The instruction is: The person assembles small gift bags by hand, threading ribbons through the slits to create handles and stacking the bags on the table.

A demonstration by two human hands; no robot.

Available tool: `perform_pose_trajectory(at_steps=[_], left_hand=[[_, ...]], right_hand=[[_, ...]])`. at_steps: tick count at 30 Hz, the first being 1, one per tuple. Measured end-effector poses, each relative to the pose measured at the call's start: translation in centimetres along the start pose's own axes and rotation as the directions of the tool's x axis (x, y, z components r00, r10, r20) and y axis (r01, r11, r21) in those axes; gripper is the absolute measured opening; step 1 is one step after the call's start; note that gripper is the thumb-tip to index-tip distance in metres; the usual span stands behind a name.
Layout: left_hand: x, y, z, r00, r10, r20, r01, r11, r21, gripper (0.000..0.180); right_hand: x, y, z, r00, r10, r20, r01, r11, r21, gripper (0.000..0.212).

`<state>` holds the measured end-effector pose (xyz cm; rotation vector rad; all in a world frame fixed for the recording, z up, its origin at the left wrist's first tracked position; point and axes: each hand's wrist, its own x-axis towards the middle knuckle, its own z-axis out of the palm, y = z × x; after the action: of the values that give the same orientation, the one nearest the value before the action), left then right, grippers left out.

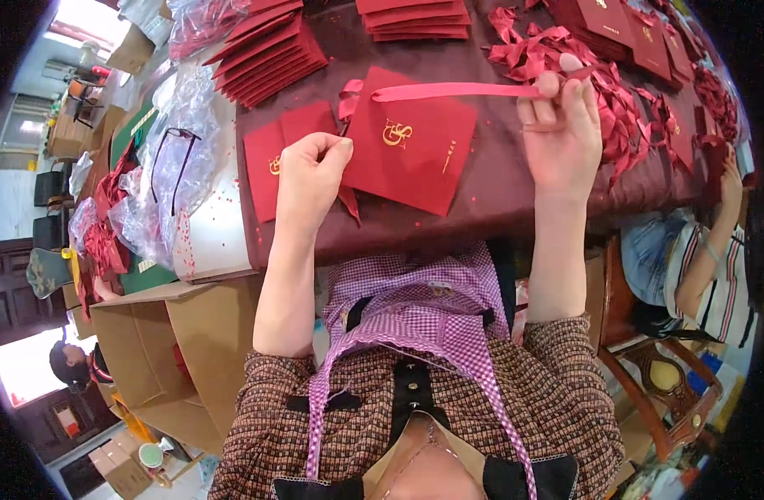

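Observation:
A flat red paper bag (436,162) with a gold emblem is tilted above the table in front of me. My left hand (311,179) is closed, thumb and fingers pressed together at the bag's left edge. A pinkish-red ribbon (457,90) comes out near the bag's top and runs taut to the right. Its far end is pinched in my right hand (561,133), whose other fingers are curled. A short ribbon loop shows at the bag's upper left corner. Another flat red bag (261,175) lies partly behind my left hand.
Fanned stacks of red bags (269,54) lie at the back. A heap of loose ribbons (557,62) spreads at the right. Clear plastic wrap (152,196) and eyeglasses (172,133) lie on the left. An open cardboard box (182,358) stands at lower left. Another person's arm (715,242) reaches in at right.

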<state>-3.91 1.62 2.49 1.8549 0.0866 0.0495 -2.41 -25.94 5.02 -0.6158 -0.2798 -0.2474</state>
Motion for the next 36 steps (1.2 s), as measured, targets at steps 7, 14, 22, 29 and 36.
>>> perform_pose_trajectory(at_steps=[7,14,22,29,36], left_hand=[[-0.3,0.3,-0.3,0.998,-0.034,0.056,0.036,0.998,-0.041,0.018],[-0.5,0.6,-0.6,0.991,0.038,0.13,-0.04,0.999,0.013,0.016],[-1.6,2.2,-0.8,0.963,0.146,0.227,-0.157,0.987,0.033,0.024],[-2.0,2.4,-0.5,0.962,0.183,0.205,-0.196,0.979,0.048,0.023],[-2.3,2.9,-0.4,0.952,0.22,0.211,-0.239,0.969,0.065,0.022]], right_hand=[[-3.5,2.3,2.3,0.999,0.04,0.025,-0.01,0.695,-0.719,0.015],[-6.0,7.1,3.1,0.855,0.272,0.441,0.367,0.283,-0.886,0.006],[-5.4,6.9,4.0,0.882,0.286,0.374,0.33,0.191,-0.924,0.009],[-4.9,6.8,3.6,0.872,0.299,0.386,0.346,0.181,-0.921,0.013],[-4.0,6.2,4.0,0.811,0.383,0.442,0.412,0.161,-0.897,0.015]])
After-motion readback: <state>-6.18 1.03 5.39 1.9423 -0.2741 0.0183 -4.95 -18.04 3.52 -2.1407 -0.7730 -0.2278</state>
